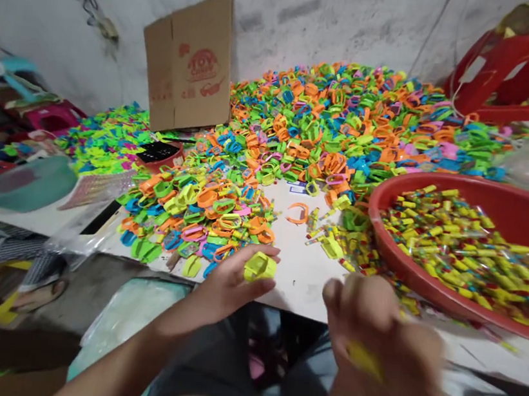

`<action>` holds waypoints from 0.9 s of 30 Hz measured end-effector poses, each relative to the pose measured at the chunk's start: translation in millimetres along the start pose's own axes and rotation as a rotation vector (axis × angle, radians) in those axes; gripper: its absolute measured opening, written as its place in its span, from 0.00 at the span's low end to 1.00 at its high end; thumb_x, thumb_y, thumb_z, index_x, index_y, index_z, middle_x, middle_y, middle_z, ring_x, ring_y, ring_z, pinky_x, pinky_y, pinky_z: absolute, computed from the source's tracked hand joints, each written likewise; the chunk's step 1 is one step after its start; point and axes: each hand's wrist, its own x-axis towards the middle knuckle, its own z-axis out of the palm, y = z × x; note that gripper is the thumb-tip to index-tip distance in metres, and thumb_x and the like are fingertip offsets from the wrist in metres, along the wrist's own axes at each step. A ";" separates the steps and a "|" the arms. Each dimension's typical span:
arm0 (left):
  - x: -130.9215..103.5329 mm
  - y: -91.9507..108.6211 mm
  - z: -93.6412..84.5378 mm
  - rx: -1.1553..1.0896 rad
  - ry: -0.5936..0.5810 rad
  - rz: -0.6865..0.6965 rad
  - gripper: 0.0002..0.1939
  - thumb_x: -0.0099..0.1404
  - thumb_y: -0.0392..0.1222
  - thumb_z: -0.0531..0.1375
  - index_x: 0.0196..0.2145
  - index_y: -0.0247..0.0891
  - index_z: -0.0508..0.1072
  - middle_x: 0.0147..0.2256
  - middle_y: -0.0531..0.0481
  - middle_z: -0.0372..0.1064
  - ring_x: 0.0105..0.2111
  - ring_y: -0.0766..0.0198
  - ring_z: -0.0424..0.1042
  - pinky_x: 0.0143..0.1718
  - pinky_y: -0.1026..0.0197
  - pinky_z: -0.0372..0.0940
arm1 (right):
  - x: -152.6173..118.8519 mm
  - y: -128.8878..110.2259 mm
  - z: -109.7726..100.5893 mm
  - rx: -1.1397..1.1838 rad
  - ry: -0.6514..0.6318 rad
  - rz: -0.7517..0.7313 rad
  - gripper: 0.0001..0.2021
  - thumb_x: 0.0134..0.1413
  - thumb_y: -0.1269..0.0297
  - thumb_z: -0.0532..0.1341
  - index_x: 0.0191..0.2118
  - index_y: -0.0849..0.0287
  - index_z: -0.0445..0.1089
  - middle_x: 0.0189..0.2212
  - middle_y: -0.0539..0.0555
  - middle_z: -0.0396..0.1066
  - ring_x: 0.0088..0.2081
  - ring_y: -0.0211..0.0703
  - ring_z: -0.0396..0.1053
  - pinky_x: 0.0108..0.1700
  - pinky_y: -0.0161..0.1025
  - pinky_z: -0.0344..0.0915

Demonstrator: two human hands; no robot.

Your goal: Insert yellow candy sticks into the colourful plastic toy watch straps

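My left hand [239, 279] is closed around a yellow plastic toy watch [260, 267], held between thumb and fingers just over the table's front edge. Off to the right, my right hand [377, 336] is smeared by motion. Its fingers are curled, and a small yellow piece [364, 359] shows against the palm, too blurred to name exactly. Between the hands and a little farther back lies an orange toy watch [297, 213] on the white table [298, 290]. Small yellow-wrapped tubes [321, 234] lie loose near the right hand.
A red basin [429, 281] at right holds many yellow-wrapped tubes. Colourful toy watches [205, 206] are heaped left and along the wall. A cardboard box [191, 71] stands behind them. At far left are a green basin [27, 183] and another person's foot [40, 295].
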 end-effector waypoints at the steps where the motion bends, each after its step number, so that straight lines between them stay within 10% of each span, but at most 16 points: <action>1: -5.0 1.5 -2.5 0.045 0.032 0.037 0.24 0.59 0.49 0.64 0.52 0.44 0.68 0.46 0.48 0.69 0.43 0.62 0.70 0.42 0.63 0.63 | 7.3 3.7 2.9 0.024 0.032 -0.006 0.14 0.57 0.47 0.60 0.33 0.51 0.65 0.23 0.47 0.57 0.25 0.38 0.58 0.26 0.36 0.57; 12: -31.6 20.1 -33.8 0.390 0.312 0.291 0.16 0.57 0.42 0.66 0.44 0.41 0.75 0.43 0.48 0.76 0.43 0.60 0.75 0.45 0.61 0.69 | 23.6 19.7 44.1 -0.254 -0.241 -0.024 0.09 0.61 0.68 0.58 0.47 0.53 0.69 0.37 0.51 0.73 0.39 0.39 0.71 0.40 0.35 0.66; 27: -39.3 14.0 -41.6 0.612 0.465 0.363 0.16 0.57 0.46 0.65 0.44 0.43 0.76 0.42 0.49 0.77 0.44 0.57 0.75 0.49 0.55 0.67 | 15.1 28.4 63.1 -0.524 -0.303 -0.206 0.06 0.65 0.71 0.51 0.43 0.57 0.62 0.38 0.54 0.69 0.41 0.42 0.69 0.43 0.38 0.66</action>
